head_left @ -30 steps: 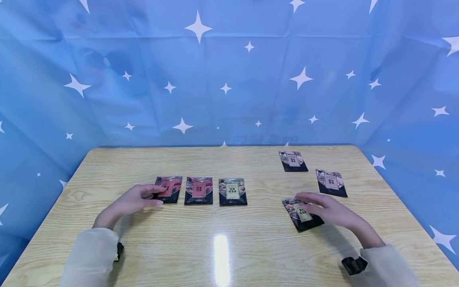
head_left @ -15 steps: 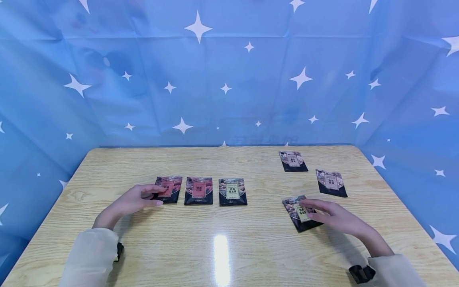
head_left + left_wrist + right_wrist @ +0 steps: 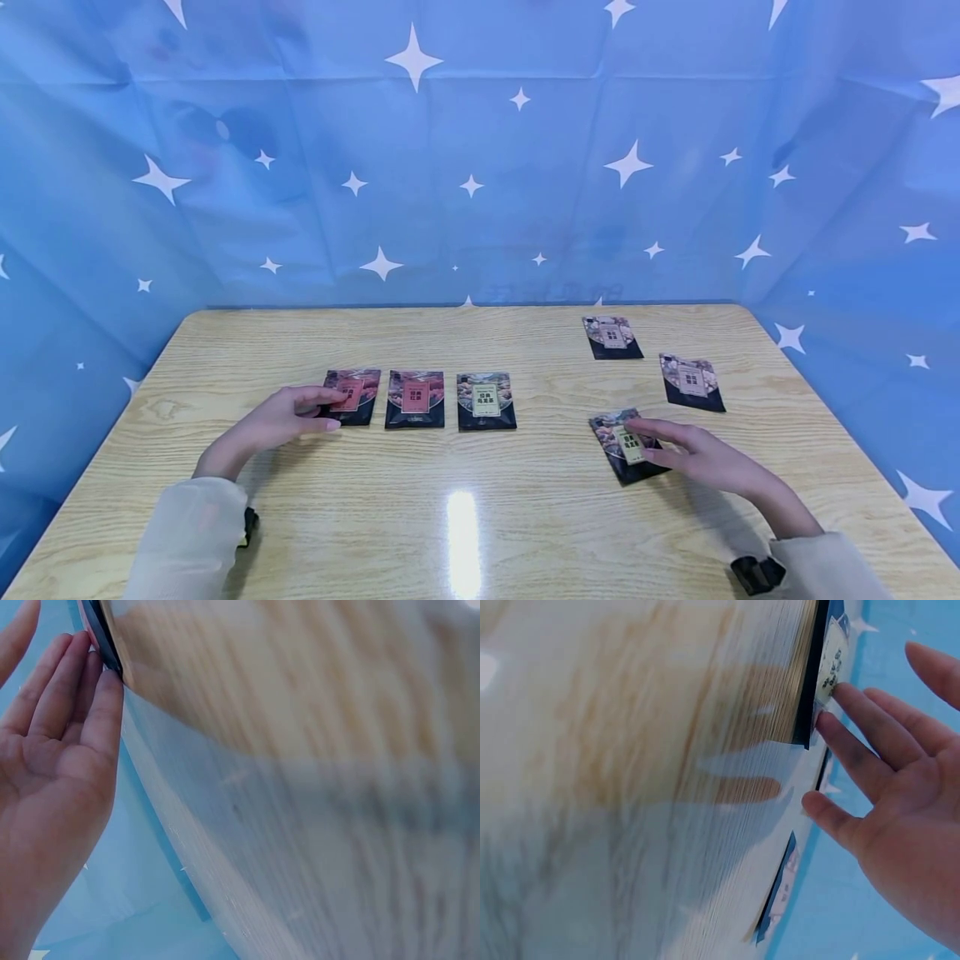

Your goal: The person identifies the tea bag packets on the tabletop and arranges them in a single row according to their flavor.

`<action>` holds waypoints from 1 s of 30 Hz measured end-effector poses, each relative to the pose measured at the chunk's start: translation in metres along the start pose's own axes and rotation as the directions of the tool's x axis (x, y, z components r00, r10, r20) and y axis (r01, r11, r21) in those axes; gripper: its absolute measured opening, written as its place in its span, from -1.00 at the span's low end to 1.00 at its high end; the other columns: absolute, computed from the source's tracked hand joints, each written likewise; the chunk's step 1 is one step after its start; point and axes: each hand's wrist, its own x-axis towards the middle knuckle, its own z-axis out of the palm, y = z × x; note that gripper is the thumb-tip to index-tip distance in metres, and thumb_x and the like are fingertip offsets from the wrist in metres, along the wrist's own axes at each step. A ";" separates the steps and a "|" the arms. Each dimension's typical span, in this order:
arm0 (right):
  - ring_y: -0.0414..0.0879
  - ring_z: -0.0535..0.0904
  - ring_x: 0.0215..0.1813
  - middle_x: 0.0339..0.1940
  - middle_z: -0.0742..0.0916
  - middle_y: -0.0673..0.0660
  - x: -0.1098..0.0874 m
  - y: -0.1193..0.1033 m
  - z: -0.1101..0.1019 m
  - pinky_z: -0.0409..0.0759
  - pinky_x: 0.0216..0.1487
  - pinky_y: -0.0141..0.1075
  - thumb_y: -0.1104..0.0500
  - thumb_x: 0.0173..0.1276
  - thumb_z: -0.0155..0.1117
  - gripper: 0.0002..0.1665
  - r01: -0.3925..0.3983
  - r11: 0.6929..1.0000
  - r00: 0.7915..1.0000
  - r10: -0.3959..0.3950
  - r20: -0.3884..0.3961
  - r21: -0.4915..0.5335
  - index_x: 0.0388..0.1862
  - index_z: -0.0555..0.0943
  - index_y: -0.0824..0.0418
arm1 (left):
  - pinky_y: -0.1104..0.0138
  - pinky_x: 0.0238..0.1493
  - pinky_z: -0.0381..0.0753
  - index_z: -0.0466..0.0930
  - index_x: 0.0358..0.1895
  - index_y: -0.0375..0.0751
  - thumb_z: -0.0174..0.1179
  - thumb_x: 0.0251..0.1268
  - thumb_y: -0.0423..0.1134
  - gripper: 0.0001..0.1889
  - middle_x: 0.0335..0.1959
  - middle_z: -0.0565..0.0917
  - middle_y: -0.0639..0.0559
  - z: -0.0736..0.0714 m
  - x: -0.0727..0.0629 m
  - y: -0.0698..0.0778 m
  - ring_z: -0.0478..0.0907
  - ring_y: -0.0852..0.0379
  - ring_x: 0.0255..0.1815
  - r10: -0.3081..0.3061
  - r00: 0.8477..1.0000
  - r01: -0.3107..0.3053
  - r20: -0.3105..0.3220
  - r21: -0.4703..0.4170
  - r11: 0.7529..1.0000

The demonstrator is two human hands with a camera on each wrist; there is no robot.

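Note:
In the head view, my left hand [image 3: 273,419] rests its fingers on a tea sachet with a red label [image 3: 366,408], leftmost of a row of three. Beside it lie another red-label sachet [image 3: 415,400] and a sachet with a pale green label [image 3: 486,402]. On the right, my right hand [image 3: 705,457] touches a tilted green-label tea sachet [image 3: 618,467] with loosely bent fingertips. The left wrist view shows the left hand [image 3: 60,765] with its fingers extended to a sachet edge. Spread fingers of the right hand [image 3: 900,780] appear in the right wrist view.
Two sachets with pinkish labels, one at the back [image 3: 613,337] and one farther right [image 3: 692,383], lie askew on the wooden table [image 3: 360,517]. A blue curtain with white stars [image 3: 472,150] hangs behind the table and along its sides.
My right hand has drawn back a little to the right over the green-label sachet, uncovering more of its top. The left hand and the row of three have stayed in place.

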 end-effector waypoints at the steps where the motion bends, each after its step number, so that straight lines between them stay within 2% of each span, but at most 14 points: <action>1: 0.30 0.32 0.19 0.26 0.37 0.42 0.000 0.000 0.000 0.48 -0.01 -0.39 0.19 0.46 -0.08 -0.45 0.000 1.000 1.000 0.000 0.001 0.000 0.35 0.19 0.40 | -0.10 0.14 0.29 0.32 0.24 -0.37 0.22 0.17 -0.05 -0.36 0.25 0.29 -0.36 0.000 0.000 0.000 0.18 -0.36 0.25 -0.002 1.000 0.002 0.001 -0.001 1.000; 6: 0.19 0.32 0.23 0.27 0.37 0.39 0.001 0.001 0.001 0.47 0.01 -0.38 0.17 0.46 -0.07 -0.45 0.002 1.000 1.000 -0.002 -0.001 -0.012 0.35 0.20 0.37 | -0.10 0.14 0.29 0.32 0.24 -0.36 0.23 0.17 -0.05 -0.35 0.26 0.27 -0.37 0.000 0.000 -0.002 0.18 -0.38 0.24 -0.002 1.000 0.002 0.004 -0.001 1.000; 10: 0.20 0.28 0.26 0.28 0.35 0.38 0.002 0.000 0.002 0.46 0.03 -0.36 0.16 0.46 -0.06 -0.44 -0.007 1.000 1.000 0.007 0.001 -0.010 0.36 0.19 0.35 | -0.10 0.14 0.29 0.33 0.24 -0.35 0.22 0.17 -0.05 -0.36 0.26 0.27 -0.37 0.000 0.001 -0.002 0.18 -0.38 0.24 -0.003 1.000 0.003 0.004 0.003 1.000; 13: 0.32 0.20 0.27 0.30 0.34 0.39 0.004 -0.003 0.003 0.45 0.08 -0.18 0.15 0.46 -0.06 -0.43 -0.012 1.000 1.000 0.012 0.003 -0.007 0.37 0.17 0.35 | -0.11 0.14 0.29 0.32 0.25 -0.36 0.22 0.18 -0.07 -0.37 0.26 0.27 -0.37 0.000 0.001 -0.002 0.18 -0.38 0.24 -0.002 1.000 0.002 0.005 0.008 1.000; 17: 0.32 0.15 0.30 0.30 0.33 0.38 0.008 -0.005 0.004 0.34 0.09 0.10 0.14 0.46 -0.06 -0.42 -0.014 1.000 1.000 0.014 0.000 -0.026 0.37 0.17 0.36 | -0.11 0.14 0.29 0.32 0.25 -0.36 0.21 0.19 -0.07 -0.37 0.26 0.27 -0.36 0.000 0.001 -0.001 0.19 -0.37 0.24 0.000 1.000 0.000 0.006 0.010 1.000; 24: 0.26 0.33 0.23 0.31 0.30 0.42 0.016 -0.005 0.004 0.43 0.07 -0.06 0.11 0.46 -0.05 -0.40 -0.020 0.998 1.000 0.021 0.023 -0.051 0.38 0.16 0.35 | -0.11 0.12 0.31 0.33 0.25 -0.34 0.22 0.18 -0.05 -0.37 0.24 0.31 -0.34 0.000 0.000 0.001 0.17 -0.32 0.27 0.008 1.000 -0.008 0.002 0.017 1.000; 27: 0.26 0.32 0.23 0.31 0.29 0.42 0.020 -0.005 0.005 0.40 0.09 0.03 0.10 0.45 -0.05 -0.39 -0.024 0.999 0.999 0.025 0.025 -0.049 0.38 0.15 0.35 | -0.11 0.13 0.30 0.33 0.25 -0.35 0.22 0.17 -0.05 -0.37 0.24 0.31 -0.34 0.000 0.000 0.001 0.18 -0.33 0.26 0.008 1.000 -0.008 0.003 0.016 1.000; 30: 0.31 0.22 0.28 0.33 0.25 0.44 0.023 -0.006 0.006 0.33 0.10 0.14 0.10 0.45 -0.05 -0.38 -0.029 0.999 0.999 0.030 0.028 -0.035 0.39 0.14 0.35 | -0.11 0.13 0.29 0.33 0.24 -0.35 0.22 0.17 -0.05 -0.37 0.24 0.31 -0.34 0.000 0.000 0.001 0.18 -0.33 0.26 0.007 1.000 -0.007 0.004 0.015 1.000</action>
